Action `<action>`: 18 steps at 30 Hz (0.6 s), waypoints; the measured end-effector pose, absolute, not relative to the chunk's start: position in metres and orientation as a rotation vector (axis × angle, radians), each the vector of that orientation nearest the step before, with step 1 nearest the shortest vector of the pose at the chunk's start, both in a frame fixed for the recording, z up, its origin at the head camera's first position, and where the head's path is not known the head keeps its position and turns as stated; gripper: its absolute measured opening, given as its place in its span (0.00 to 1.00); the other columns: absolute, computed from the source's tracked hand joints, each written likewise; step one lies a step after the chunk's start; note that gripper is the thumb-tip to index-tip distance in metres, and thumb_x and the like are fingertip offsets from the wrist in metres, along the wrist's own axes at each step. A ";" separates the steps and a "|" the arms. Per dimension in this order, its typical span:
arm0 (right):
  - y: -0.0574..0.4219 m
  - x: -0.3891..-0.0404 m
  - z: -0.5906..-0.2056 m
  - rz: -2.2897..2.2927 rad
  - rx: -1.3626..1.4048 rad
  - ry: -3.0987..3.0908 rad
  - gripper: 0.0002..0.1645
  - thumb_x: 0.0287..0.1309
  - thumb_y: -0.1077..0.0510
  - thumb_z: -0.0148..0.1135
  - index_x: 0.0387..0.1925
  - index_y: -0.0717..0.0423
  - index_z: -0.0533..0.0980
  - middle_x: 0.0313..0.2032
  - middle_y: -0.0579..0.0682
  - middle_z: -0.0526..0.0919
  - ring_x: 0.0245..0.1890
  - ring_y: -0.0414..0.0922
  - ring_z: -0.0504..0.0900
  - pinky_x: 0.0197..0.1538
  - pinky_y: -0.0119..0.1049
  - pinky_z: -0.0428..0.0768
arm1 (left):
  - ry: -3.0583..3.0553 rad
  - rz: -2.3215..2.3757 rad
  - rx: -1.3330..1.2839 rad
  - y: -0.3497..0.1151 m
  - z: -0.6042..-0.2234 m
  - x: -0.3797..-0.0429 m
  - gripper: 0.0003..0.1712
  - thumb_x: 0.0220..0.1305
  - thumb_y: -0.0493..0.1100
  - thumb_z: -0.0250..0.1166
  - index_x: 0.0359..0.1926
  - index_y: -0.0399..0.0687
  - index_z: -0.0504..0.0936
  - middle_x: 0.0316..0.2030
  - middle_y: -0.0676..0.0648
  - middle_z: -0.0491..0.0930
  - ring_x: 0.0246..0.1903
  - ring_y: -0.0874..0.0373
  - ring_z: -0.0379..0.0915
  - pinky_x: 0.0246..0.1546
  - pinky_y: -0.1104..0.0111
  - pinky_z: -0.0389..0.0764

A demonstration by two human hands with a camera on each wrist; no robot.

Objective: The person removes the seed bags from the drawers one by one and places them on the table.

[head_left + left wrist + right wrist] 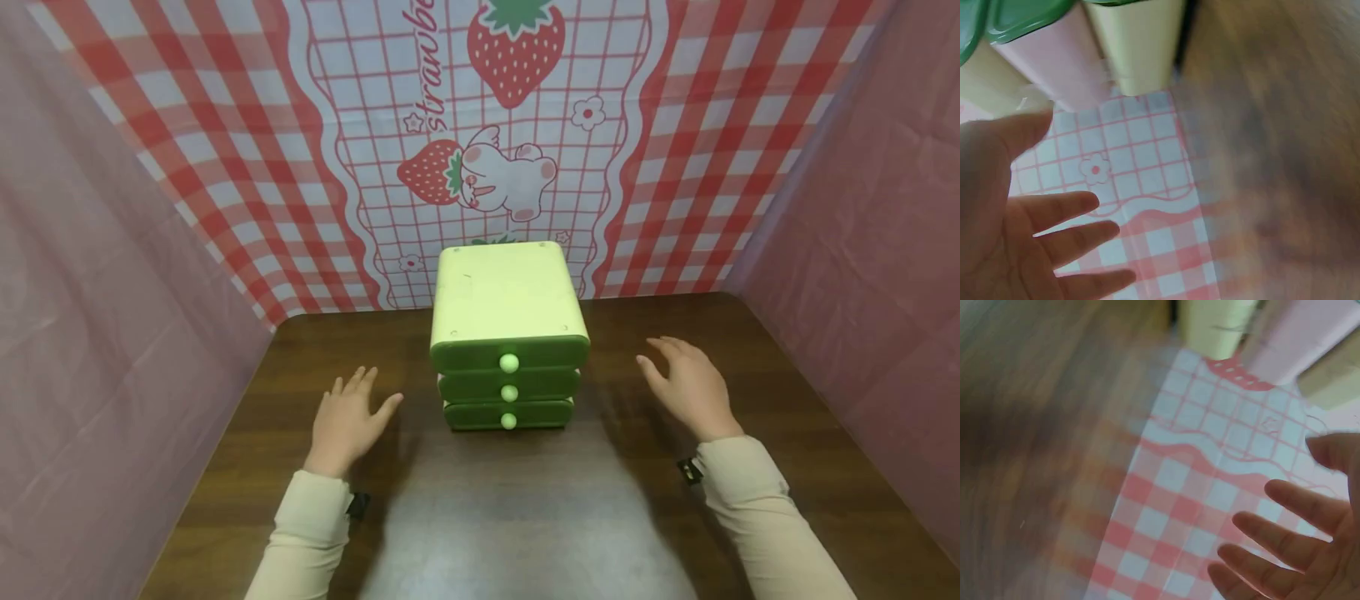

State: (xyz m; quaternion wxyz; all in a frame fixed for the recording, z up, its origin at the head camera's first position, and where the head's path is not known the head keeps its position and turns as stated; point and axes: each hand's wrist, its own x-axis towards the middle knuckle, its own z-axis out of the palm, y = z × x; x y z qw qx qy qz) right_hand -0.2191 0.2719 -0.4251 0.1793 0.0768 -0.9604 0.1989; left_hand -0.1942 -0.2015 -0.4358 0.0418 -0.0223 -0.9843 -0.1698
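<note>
A small three-drawer box (510, 292) with a pale yellow-green top stands at the back middle of the table. Its dark green drawer fronts each carry a round pale green knob (509, 363). To its left my left hand (347, 429) hovers with fingers spread, apart from the box. My right hand (692, 392) is on the other side, its fingers and thumb also apart and holding nothing. In the left wrist view, the box's side shows a pink tier (1060, 62) between paler ones. The right wrist view shows a similar pink tier (1300, 337).
The brown wooden table (510, 517) reflects light in front of the box. Behind it hangs a red-and-white checked cloth (247, 167) with strawberry prints. Pink cloth walls (90, 333) close off the left and right sides.
</note>
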 end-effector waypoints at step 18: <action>0.199 -0.194 -0.375 1.682 0.397 -2.222 0.14 0.66 0.61 0.60 0.41 0.72 0.78 0.32 0.45 0.87 0.32 0.32 0.85 0.36 0.26 0.86 | -2.413 -1.774 -0.051 -0.163 -0.395 -0.207 0.31 0.73 0.55 0.54 0.70 0.45 0.67 0.68 0.42 0.69 0.67 0.46 0.66 0.70 0.53 0.68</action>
